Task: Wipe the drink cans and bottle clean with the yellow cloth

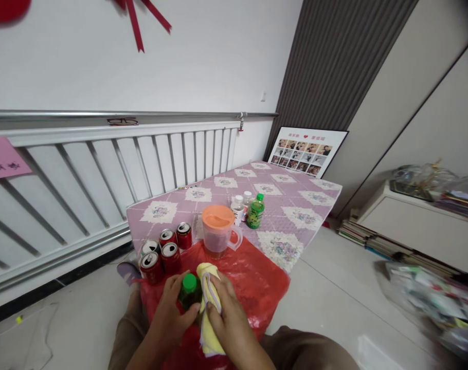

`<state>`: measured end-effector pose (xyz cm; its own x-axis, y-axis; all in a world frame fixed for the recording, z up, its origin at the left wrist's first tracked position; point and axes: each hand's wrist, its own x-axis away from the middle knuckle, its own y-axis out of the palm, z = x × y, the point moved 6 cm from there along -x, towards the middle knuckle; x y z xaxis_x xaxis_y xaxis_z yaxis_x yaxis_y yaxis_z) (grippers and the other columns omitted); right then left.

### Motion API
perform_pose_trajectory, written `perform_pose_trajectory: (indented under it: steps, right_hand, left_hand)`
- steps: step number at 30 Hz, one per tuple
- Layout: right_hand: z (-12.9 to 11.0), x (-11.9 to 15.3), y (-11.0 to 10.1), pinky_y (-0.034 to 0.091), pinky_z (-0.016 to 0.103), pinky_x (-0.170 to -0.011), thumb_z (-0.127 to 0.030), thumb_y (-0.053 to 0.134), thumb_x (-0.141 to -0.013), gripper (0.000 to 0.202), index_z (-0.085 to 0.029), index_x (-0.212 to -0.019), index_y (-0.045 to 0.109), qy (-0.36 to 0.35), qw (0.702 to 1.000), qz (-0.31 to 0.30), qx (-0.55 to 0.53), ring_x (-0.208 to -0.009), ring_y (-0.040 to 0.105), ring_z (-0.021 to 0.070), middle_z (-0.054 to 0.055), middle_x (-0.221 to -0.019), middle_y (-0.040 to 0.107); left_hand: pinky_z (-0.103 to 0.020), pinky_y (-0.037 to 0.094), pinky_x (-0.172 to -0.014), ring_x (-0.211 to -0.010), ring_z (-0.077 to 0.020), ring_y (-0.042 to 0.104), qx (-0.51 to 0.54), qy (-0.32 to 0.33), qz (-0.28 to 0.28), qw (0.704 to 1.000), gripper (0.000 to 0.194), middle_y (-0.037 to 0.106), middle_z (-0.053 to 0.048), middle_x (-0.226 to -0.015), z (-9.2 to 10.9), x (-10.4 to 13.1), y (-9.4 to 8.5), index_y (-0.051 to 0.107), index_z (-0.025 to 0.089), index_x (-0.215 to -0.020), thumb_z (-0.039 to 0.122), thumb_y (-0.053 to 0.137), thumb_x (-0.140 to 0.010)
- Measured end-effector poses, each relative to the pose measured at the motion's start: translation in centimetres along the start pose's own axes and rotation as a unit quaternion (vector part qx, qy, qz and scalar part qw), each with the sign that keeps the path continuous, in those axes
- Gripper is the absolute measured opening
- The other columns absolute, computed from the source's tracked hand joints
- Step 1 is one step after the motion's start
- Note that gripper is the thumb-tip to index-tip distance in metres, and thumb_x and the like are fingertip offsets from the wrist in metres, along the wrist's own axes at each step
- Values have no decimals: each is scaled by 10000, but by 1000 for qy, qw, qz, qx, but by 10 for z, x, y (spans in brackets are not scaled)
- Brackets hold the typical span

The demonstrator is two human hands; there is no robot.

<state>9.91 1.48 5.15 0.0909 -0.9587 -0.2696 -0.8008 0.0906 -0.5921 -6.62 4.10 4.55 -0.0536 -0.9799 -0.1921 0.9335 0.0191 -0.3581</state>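
Note:
A dark bottle with a green cap (190, 283) stands upright over the red plastic sheet (253, 282) near the table's front. My left hand (171, 314) wraps round its left side, with fingers behind and thumb in front. My right hand (230, 314) grips a folded yellow cloth (210, 329), which touches the bottle's right side. Behind the hands stands a clear pitcher with an orange lid (217, 234). Several cans, mostly red (171, 258), are grouped to the left. A green-labelled bottle (256, 213) and two small white-capped bottles (237, 209) stand beyond the pitcher.
The table has a purple floral cloth (268, 190). A white radiator (141, 162) runs along its left side. A photo board (307, 151) leans behind the far end. At the right are a white cabinet (419, 221) and plastic bags (427, 293) on the floor.

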Motion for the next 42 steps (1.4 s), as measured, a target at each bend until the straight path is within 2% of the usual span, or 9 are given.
perform_pose_trajectory:
  steps: [3, 6, 13, 17, 24, 29, 34, 38, 42]
  right_hand:
    - [-22, -4, -13, 349, 416, -1132, -64, 484, -816, 645, -272, -1424, 426, -32, 1000, 0, 1, -1414, 334, 231, 82, -1543, 333]
    - [-23, -7, -12, 349, 422, -1131, -45, 479, -794, 656, -263, -1412, 444, -35, 999, -8, 0, -1415, 333, 234, 89, -1540, 335]
    - [33, 0, 25, 395, 413, -1095, -8, 514, -701, 679, -195, -1353, 523, 47, 997, -65, -11, -1300, 502, 245, 129, -1383, 538]
    - [45, 5, 30, 411, 414, -1080, -14, 536, -710, 656, -199, -1339, 541, 72, 995, -67, -3, -1287, 517, 263, 136, -1367, 556]
    - [3, -4, -1, 350, 422, -1131, -56, 506, -770, 657, -246, -1398, 470, 17, 1000, -17, 3, -1386, 388, 229, 91, -1488, 430]
    - [-27, -10, -15, 358, 414, -1127, -66, 492, -805, 641, -276, -1409, 448, -36, 999, -13, -8, -1409, 345, 229, 76, -1537, 351]
    - [3, -12, 5, 350, 422, -1130, -68, 480, -782, 622, -207, -1388, 477, 14, 999, -15, -42, -1369, 413, 226, 116, -1455, 464]
    - [36, -2, 27, 371, 428, -1113, -48, 514, -729, 639, -194, -1352, 524, 65, 996, -44, -50, -1311, 491, 239, 124, -1376, 549]
    - [49, 7, 34, 382, 408, -1102, -50, 532, -728, 639, -190, -1352, 527, 85, 993, -73, -33, -1311, 491, 240, 125, -1357, 566]
  left_hand:
    - [-472, 449, -1033, -1182, -280, 556, 75, -15, -44, 996, 731, 524, -126, -1315, -3, -4, 2, 382, 208, -1345, 155, 625, -658]
    - [-451, 455, -1031, -1170, -271, 574, 119, -30, -75, 990, 664, 568, -127, -1269, -4, -6, 2, 407, 193, -1276, 136, 605, -645]
    - [-427, 421, -1071, -1210, -267, 555, 139, -36, -139, 980, 589, 588, -125, -1275, 4, -7, -2, 474, 183, -1235, 168, 599, -660]
    - [-463, 371, -1110, -1258, -280, 519, 115, -34, -112, 986, 635, 555, -133, -1329, -4, -4, 0, 443, 175, -1305, 191, 584, -686]
    - [-508, 400, -1078, -1255, -329, 490, -4, -3, 28, 1000, 552, 526, -129, -1302, -6, 4, -4, 573, 197, -1208, 235, 670, -667]
    - [-467, 440, -1051, -1190, -288, 553, 40, -12, 0, 999, 637, 545, -117, -1297, -6, 2, -1, 476, 211, -1300, 230, 668, -693]
    - [-435, 489, -1001, -1140, -272, 599, 94, -40, -17, 995, 623, 588, -117, -1245, -10, -2, -3, 442, 194, -1256, 207, 640, -665]
    - [-434, 463, -1031, -1151, -266, 593, 103, -42, -49, 993, 576, 606, -111, -1202, -4, -1, -3, 457, 190, -1197, 177, 602, -640]
    - [-452, 402, -1087, -1208, -262, 554, 120, -37, -85, 988, 573, 587, -123, -1249, -1, -1, 0, 453, 183, -1226, 153, 567, -665]
